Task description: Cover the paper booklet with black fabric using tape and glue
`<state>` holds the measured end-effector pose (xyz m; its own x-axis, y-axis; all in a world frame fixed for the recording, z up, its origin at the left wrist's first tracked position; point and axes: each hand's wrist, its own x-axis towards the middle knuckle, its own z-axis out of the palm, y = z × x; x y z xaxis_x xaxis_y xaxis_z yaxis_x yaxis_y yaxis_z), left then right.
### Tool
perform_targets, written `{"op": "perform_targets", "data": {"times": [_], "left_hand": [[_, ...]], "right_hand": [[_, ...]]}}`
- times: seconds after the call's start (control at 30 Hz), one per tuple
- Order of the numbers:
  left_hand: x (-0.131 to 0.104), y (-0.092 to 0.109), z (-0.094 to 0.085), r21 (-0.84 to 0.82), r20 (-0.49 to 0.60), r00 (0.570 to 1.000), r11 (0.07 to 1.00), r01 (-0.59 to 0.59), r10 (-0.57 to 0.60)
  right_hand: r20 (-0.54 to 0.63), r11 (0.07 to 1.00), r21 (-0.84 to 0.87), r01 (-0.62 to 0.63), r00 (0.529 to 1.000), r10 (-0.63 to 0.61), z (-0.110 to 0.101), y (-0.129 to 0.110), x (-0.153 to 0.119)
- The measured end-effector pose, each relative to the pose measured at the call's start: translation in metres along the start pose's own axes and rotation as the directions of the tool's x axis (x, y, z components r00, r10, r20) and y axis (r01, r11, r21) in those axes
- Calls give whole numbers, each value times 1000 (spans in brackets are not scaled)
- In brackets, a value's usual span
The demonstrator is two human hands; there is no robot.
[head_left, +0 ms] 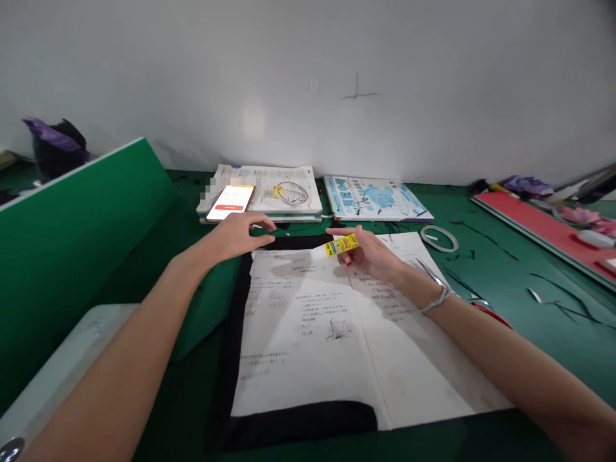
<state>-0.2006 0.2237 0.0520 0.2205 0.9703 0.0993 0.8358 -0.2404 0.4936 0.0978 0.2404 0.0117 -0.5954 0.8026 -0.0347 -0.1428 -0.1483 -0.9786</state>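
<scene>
My right hand holds a small yellow tube with a pale tip pointing left, above a large printed paper sheet. Black strips run along the sheet's left edge, its top edge and part of its bottom edge; the bottom black strip ends near the middle. My left hand is over the top left corner of the sheet, thumb and fingers apart, with nothing between them. Beneath my right wrist lie scissors with red handles, partly hidden by the forearm.
A lit phone and a tape roll rest on stacked papers at the back. Beside them is a blue and white book. Another tape roll, black scraps and a red board are right. A green panel stands left.
</scene>
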Motion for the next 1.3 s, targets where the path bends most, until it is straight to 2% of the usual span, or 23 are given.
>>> {"op": "perform_targets", "data": {"times": [0.07, 0.13, 0.27, 0.37, 0.43, 0.5, 0.57, 0.63, 0.7, 0.8, 0.9, 0.97, 1.0, 1.07, 1.13, 1.17, 1.23, 1.27, 1.3], "left_hand": [[-1, -6, -7, 152, 125, 992, 988, -7, -12], [-2, -7, -11, 242, 178, 983, 970, 9, -53], [-8, -1, -11, 320, 207, 974, 947, 24, -95], [-10, 1, -8, 349, 211, 975, 937, -3, -76], [-10, 0, -7, 346, 216, 974, 938, -12, -67], [-10, -1, -6, 337, 224, 972, 942, -8, -72], [-10, -2, -6, 330, 229, 970, 944, -5, -75], [-10, -2, -6, 324, 227, 971, 946, 1, -79], [-10, -2, -6, 315, 224, 971, 949, 9, -84], [-11, -3, -7, 293, 224, 970, 956, 22, -91], [-13, -5, -8, 278, 224, 968, 959, 44, -109], [-14, -4, -8, 270, 224, 968, 961, 54, -117], [-15, -4, -9, 265, 222, 968, 963, 57, -118], [-16, -3, -10, 253, 212, 970, 965, 64, -120], [-16, -3, -11, 243, 203, 971, 967, 75, -127], [-16, -3, -12, 239, 201, 971, 968, 81, -131], [-16, -4, -12, 228, 204, 969, 970, 88, -136], [-16, -5, -12, 221, 208, 969, 971, 89, -136], [-16, -6, -12, 213, 211, 968, 973, 88, -133]], "right_hand": [[-11, 1000, 16, -14, 1000, 14, 1, 0, 1], [-31, 999, 19, -35, 999, 36, 2, 1, 1], [-69, 994, -37, -100, 993, 97, 2, 3, 1], [-46, 988, -112, -110, 993, 105, 1, 2, 3], [-10, 976, -201, -88, 996, 87, 2, -4, 5], [22, 926, -370, -69, 996, 83, 6, -15, 8], [36, 797, -603, -38, 997, 74, 13, -26, 12], [63, 588, -808, 48, 998, 6, 23, -33, 16], [155, 387, -903, 187, 981, -112, 35, -34, 20], [322, 185, -910, 371, 913, -250, 53, -23, 26], [439, -1, -888, 459, 849, -292, 67, -10, 31], [488, -78, -870, 487, 827, -280, 74, -5, 34], [498, -84, -865, 495, 822, -276, 76, -3, 35], [469, -25, -875, 484, 832, -296, 78, -3, 36], [373, 137, -888, 440, 860, -347, 79, -4, 36], [292, 263, -877, 402, 881, -372, 80, -4, 35], [66, 603, -751, 269, 939, -337, 84, -4, 34], [-45, 782, -599, 174, 967, -249, 86, -4, 33], [-116, 919, -389, 63, 986, -117, 89, -4, 32]]}}
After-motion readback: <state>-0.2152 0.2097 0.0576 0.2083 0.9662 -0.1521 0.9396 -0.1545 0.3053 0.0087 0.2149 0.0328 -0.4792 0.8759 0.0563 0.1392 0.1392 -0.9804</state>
